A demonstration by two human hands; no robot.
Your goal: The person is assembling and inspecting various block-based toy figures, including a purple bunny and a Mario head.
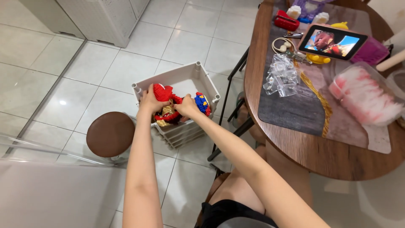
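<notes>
While over the grey bin point(185, 76), both hands point(148, 100) point(185, 106) around a brick figure point(171, 105).

Both arms are bare from the shoulder down — no sleeves, no watch, no bracelet, no gloves. The left hand point(148, 100) and the right hand point(187, 106) show no rings that can be made out, and the nails are too small to judge. Lower down sits a band of dark, near-black clothing — shorts or a hem, hard to tell — above bare legs.
</notes>
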